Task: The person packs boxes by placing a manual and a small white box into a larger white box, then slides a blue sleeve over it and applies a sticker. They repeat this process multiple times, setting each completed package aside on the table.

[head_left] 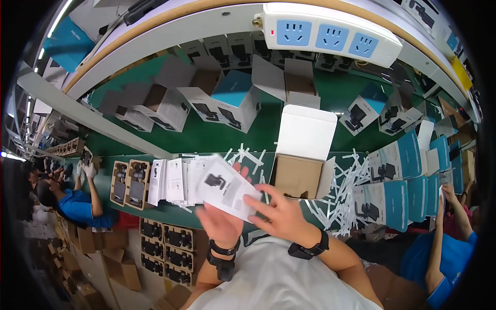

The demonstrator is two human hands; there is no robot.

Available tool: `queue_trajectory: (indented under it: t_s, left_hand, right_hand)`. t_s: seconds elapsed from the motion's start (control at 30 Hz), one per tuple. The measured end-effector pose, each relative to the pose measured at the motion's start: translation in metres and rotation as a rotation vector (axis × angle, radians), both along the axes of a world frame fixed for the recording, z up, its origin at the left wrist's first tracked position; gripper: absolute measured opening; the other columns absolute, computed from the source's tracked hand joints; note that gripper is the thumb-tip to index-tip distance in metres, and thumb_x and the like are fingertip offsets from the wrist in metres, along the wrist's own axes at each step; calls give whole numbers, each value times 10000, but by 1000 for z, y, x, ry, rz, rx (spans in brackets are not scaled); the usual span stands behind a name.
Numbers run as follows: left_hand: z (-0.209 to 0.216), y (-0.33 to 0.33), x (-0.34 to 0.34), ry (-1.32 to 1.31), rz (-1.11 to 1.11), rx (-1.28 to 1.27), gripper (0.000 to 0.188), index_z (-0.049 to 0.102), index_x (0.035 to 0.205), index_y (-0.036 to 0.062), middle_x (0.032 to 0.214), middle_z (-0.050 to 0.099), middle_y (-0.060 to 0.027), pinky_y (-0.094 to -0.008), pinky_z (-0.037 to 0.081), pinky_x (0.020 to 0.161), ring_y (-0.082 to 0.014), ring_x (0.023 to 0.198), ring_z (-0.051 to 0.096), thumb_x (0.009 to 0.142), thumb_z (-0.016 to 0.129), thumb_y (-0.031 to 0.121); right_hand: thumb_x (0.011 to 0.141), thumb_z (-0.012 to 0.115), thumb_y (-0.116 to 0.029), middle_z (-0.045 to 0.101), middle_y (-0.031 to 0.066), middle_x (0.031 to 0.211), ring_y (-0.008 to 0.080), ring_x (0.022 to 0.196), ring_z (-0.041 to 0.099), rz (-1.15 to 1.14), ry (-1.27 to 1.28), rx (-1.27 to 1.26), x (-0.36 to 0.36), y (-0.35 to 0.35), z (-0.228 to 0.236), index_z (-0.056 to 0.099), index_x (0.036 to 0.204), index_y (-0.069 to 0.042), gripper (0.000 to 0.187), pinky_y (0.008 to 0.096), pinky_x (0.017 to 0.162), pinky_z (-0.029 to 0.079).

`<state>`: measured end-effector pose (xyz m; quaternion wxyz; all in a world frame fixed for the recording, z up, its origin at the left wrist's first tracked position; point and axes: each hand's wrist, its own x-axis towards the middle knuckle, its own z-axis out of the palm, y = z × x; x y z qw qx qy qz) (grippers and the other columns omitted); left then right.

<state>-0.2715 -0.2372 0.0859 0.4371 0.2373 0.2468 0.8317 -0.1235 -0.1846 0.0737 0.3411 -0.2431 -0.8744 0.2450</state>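
Note:
A white booklet point(219, 181) with a dark device printed on its front lies tilted across my left hand point(223, 227). The left palm faces up under it, and some fingers show past its far edge. My right hand point(284, 217) grips its near right corner with fingers and thumb. Just beyond the hands, an upright box point(297, 178) stands with its white lid point(307, 129) raised; brown cardboard shows inside. Left of the booklet, a row of similar white booklets point(174, 181) lies on the green bench point(201, 142).
Two brown trays point(137, 183) of dark parts sit at the left. White paper strips point(343, 199) are heaped right of the box, beside white-and-teal boxes point(382, 204). A power strip point(330, 36) hangs overhead. Co-workers in blue shirts point(439, 253) work on both sides.

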Motion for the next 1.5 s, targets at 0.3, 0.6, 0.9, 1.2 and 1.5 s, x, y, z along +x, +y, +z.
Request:
queue_trajectory:
  t_s: [0.3, 0.6, 0.9, 1.2, 1.5]
  left_hand:
    - [12, 10, 20, 430, 24, -122, 676, 362, 1468, -56, 1334, 544, -231, -500, 406, 1100, -345, 1251, 531, 974, 487, 388]
    - [-46, 52, 30, 1214, 318, -119, 677, 443, 1444, -21, 1419, 460, -272, -487, 426, 1050, -411, 1304, 473, 821, 702, 35]
    - [-87, 55, 24, 1374, 142, -419, 624, 478, 1418, -19, 1318, 554, -231, -432, 483, 989, -367, 1164, 580, 848, 711, 84]
    - [-71, 60, 55, 2056, -78, 13, 750, 452, 1486, 47, 1563, 419, -153, -447, 334, 1172, -335, 1424, 422, 834, 743, 277]
    - [-72, 61, 57, 2026, -59, 36, 742, 478, 1465, 53, 1547, 445, -155, -464, 368, 1145, -354, 1398, 448, 818, 760, 284]
  right_hand:
    - [852, 674, 24, 688, 142, 1130, 130, 710, 653, -165, 346, -199, 71, -7, -5, 728, 1101, -19, 258, 272, 649, 530]
    - [949, 626, 5, 696, 54, 1006, 45, 696, 511, -634, 275, -523, 158, -28, -41, 685, 1126, 4, 186, 194, 611, 392]
    - [842, 736, -173, 580, 144, 1438, 173, 796, 700, -388, -20, -125, 107, 21, -41, 636, 1327, -41, 512, 265, 677, 545]
    - [888, 620, -111, 670, 155, 1147, 336, 846, 694, -521, -2, -298, 119, 49, -29, 630, 1128, -52, 248, 385, 710, 544]
    - [857, 687, -119, 702, 163, 864, 373, 781, 691, -666, -83, -219, 127, 74, -46, 649, 972, -46, 141, 408, 669, 547]
